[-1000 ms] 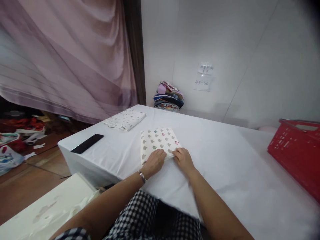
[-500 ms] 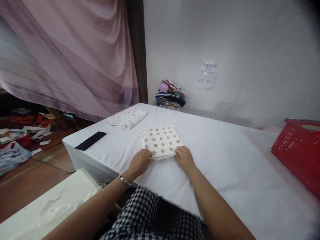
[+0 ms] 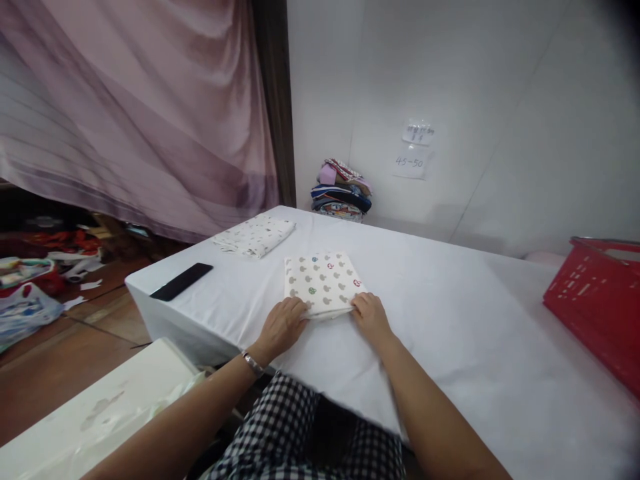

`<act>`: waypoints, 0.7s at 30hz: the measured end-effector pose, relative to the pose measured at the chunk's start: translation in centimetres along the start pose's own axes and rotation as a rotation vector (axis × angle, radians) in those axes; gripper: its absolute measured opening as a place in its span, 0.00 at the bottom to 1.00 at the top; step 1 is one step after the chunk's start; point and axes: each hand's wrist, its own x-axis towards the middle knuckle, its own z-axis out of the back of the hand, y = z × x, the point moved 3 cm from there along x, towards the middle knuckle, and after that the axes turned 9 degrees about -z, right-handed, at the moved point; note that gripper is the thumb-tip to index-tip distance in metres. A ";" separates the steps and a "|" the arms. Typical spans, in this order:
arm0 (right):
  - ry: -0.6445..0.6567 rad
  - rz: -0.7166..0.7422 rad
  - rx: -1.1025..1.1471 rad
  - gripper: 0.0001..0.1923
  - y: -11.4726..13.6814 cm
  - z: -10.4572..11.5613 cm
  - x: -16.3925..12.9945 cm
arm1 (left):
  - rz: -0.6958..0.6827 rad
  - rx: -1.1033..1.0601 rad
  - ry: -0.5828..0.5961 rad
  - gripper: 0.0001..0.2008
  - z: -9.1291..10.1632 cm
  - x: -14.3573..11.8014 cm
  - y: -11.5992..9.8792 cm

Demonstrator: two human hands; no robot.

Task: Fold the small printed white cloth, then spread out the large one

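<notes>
Resting on the near edge of a folded cloth, my two hands sit side by side on the table. My left hand lies at the cloth's near left corner, fingers curled loosely over the edge and touching it. My right hand lies at the near right corner, fingers bent down onto the edge in the same way. Whether either hand pinches the cloth or only presses on it, I cannot tell. The cloth is cream with small grey, red and green prints, folded into a flat square, and it lies in the middle of the table just ahead of me. A watch sits on my left wrist.

Further off to the left lies a second folded cloth, white with tiny marks, well apart from the one under my hands. A black phone lies near the table's left edge. At the far corner, against the wall, stands a stack of folded clothes in mixed colours. A paper note is stuck on the wall above the table. A red basket stands at the right edge. A pink curtain hangs on the left.
</notes>
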 end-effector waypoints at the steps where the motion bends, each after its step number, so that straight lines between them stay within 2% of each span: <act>1: -0.001 -0.001 0.008 0.07 -0.1 0.0 0.0 | 0.008 -0.014 -0.001 0.08 0.2 -0.1 0.1; 6: 0.001 -0.015 0.025 0.09 -0.5 0.5 0.0 | 0.062 -0.045 0.012 0.08 1.1 -0.2 0.6; 9: -0.025 -0.022 -0.008 0.08 -0.1 0.9 0.1 | 0.066 0.012 -0.027 0.09 1.3 0.2 0.9; 12: -0.063 -0.040 -0.062 0.09 0.3 1.2 0.2 | 0.052 0.051 -0.029 0.09 0.7 0.4 0.8; 17: 0.013 -0.052 -0.143 0.11 0.6 0.7 0.2 | 0.075 0.044 0.060 0.09 -0.2 0.0 0.2; 21: 0.013 -0.082 -0.132 0.11 0.5 0.8 0.1 | 0.015 0.020 0.034 0.13 0.0 1.0 -0.8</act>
